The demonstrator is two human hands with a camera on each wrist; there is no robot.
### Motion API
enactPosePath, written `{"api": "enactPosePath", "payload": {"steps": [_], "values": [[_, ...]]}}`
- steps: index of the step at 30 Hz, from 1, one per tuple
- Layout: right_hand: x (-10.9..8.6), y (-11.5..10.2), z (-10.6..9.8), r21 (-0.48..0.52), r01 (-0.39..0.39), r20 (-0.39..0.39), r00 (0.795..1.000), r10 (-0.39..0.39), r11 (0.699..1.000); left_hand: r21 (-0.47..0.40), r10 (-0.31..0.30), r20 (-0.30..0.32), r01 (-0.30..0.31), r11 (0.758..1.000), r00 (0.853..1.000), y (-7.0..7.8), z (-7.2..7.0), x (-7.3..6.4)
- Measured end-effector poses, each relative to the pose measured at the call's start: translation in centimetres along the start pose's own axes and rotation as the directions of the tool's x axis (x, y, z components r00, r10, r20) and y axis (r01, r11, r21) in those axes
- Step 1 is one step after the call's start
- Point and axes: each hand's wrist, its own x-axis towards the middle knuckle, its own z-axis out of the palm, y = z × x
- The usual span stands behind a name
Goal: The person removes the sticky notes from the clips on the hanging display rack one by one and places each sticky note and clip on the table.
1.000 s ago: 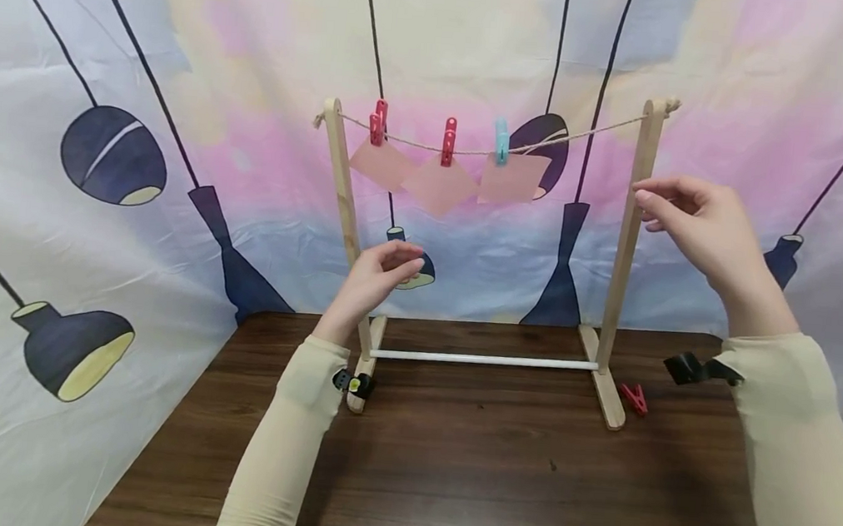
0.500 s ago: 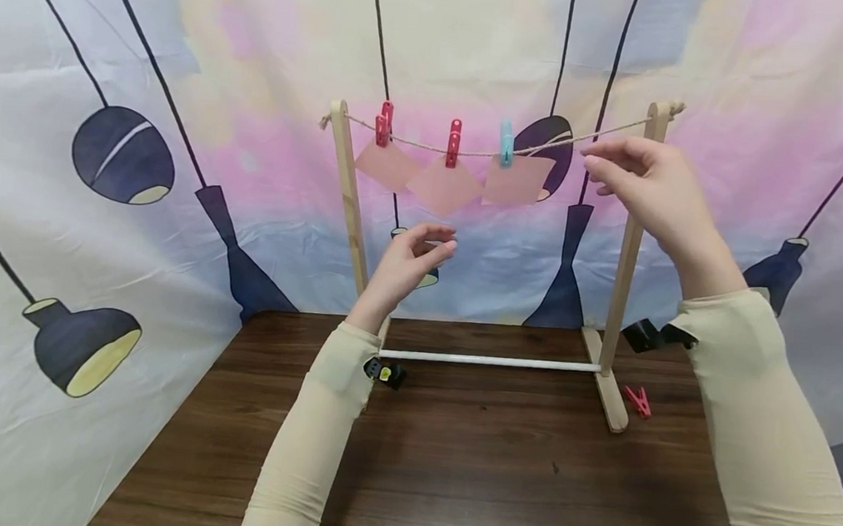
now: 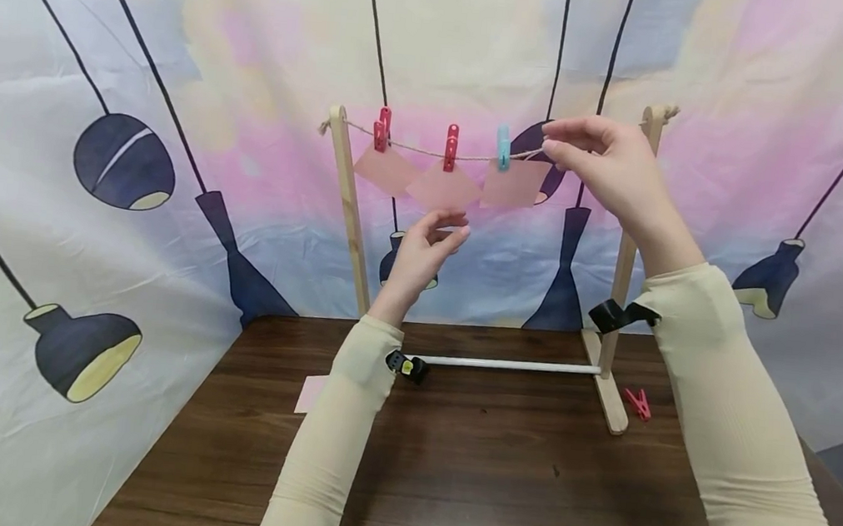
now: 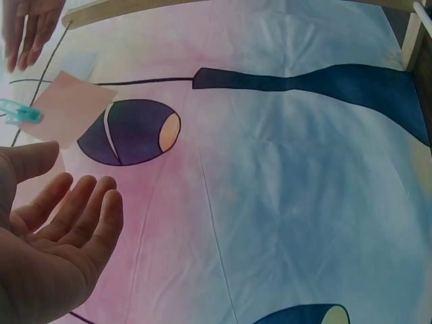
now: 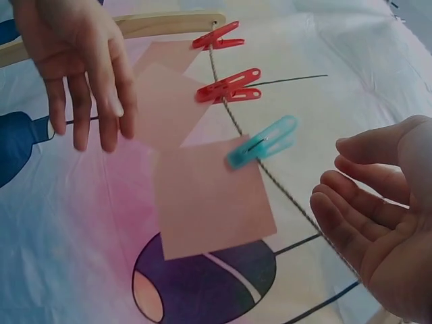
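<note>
A rope (image 3: 416, 149) is strung between two wooden posts, and three pink paper squares hang from it. The left square (image 3: 383, 168) and middle square (image 3: 443, 187) have red clothespins (image 3: 451, 149) on them. On the right square (image 3: 514, 186) sits a light blue clothespin (image 5: 262, 143). My right hand (image 3: 614, 167), fingers loosely bent and holding nothing, is right of the blue clothespin, its fingertips overlapping the rope in the head view. Below the middle square is my left hand (image 3: 426, 251), relaxed and empty, palm visible in the left wrist view.
A red clothespin (image 3: 637, 404) lies on the brown table (image 3: 479, 468) beside the stand's right foot (image 3: 610, 405). Partly behind the left sleeve lies another pink paper (image 3: 310, 394). A white rod (image 3: 510, 364) joins the stand's feet; a printed cloth (image 3: 472, 33) hangs behind.
My right hand has moved left from the right post toward the blue clothespin. The left hand has risen and shifted right, and the pink paper on the table has come into sight.
</note>
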Motion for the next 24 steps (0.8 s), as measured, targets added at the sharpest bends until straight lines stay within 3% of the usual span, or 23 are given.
{"api": "enactPosePath", "payload": {"steps": [8, 13, 18, 24], "values": [[1.5, -1.2, 0.7, 0.044, 0.029, 0.023, 0.999, -0.03, 0.999, -0.067, -0.016, -0.043, 0.013, 0.998, 0.999, 0.0, 0.8, 1.0], [2.1, -1.4, 1.3, 0.003, 0.061, 0.056, 0.997, -0.061, 0.998, -0.131, -0.061, -0.064, 0.052, 0.99, 0.996, -0.2, 1.6, 1.5], [2.8, -1.6, 1.6, -0.006, 0.049, 0.092, 0.995, -0.048, 0.999, -0.201, -0.109, -0.063, 0.094, 0.975, 0.992, -0.2, 2.5, 2.1], [3.4, -1.7, 2.0, -0.047, 0.024, 0.163, 0.986, -0.016, 0.999, -0.257, -0.114, -0.066, 0.094, 0.962, 0.991, 0.1, 3.4, 2.5]]}}
